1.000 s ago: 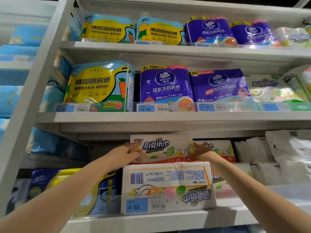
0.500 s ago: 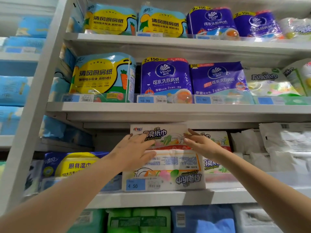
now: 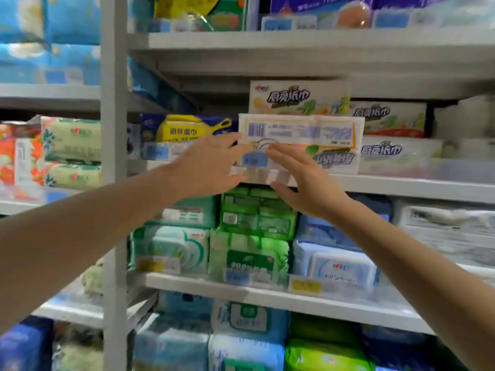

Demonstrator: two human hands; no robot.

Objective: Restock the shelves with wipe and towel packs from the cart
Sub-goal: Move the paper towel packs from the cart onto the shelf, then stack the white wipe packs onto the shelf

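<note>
Two white kitchen towel packs are stacked on the middle shelf point(image 3: 401, 186). The lower pack point(image 3: 302, 135) lies upside down with its barcode side up, and the upper pack point(image 3: 297, 99) sits behind and above it. My left hand point(image 3: 206, 167) hovers with straight fingers at the lower pack's left front corner, fingertips close to it. My right hand point(image 3: 302, 183) is spread in front of the shelf edge below that pack, holding nothing. The frame is motion-blurred, so contact with the pack is unclear.
More of the same towel packs point(image 3: 388, 119) stand to the right. A blue-and-yellow wipe pack point(image 3: 187, 129) sits to the left. Green point(image 3: 249, 253) and blue wipe packs point(image 3: 337, 263) fill the shelf below. A grey upright post point(image 3: 113, 156) divides the bays.
Both hands have come off the stacked towel packs and drawn back and down to the shelf edge. The view has tilted downward, showing lower shelves.
</note>
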